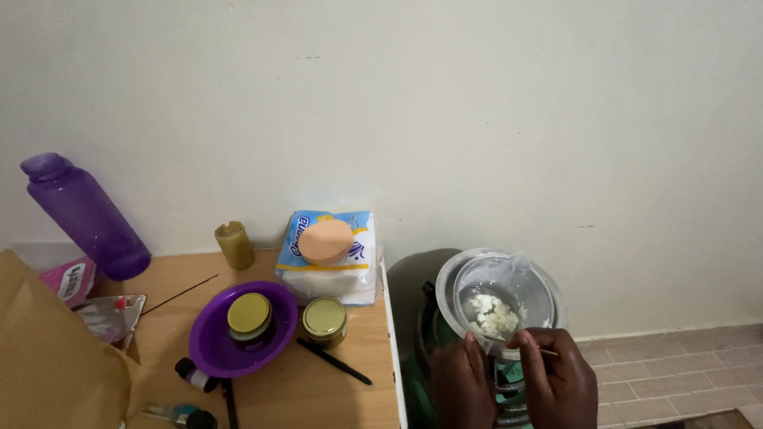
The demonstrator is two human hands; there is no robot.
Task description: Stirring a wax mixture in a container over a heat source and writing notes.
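A clear cup (501, 295) with white crumbly chunks (494, 314) in it sits inside a larger clear bowl (445, 295) on top of a green burner at the lower right. My left hand (461, 385) touches the cup's near rim. My right hand (560, 373) is beside it, pinching a thin stick (548, 350) at the cup's edge. Both wrists run off the bottom of the frame.
A wooden table (350, 397) at left carries a purple bottle (83, 214), a purple bowl (208, 343) with a gold-lidded jar (250, 314) in it, a second jar (324, 318), a white bag (334, 270) with an orange lid on top, a yellowish candle (234, 245), a black pen (334, 361) and a brown paper bag (48, 357).
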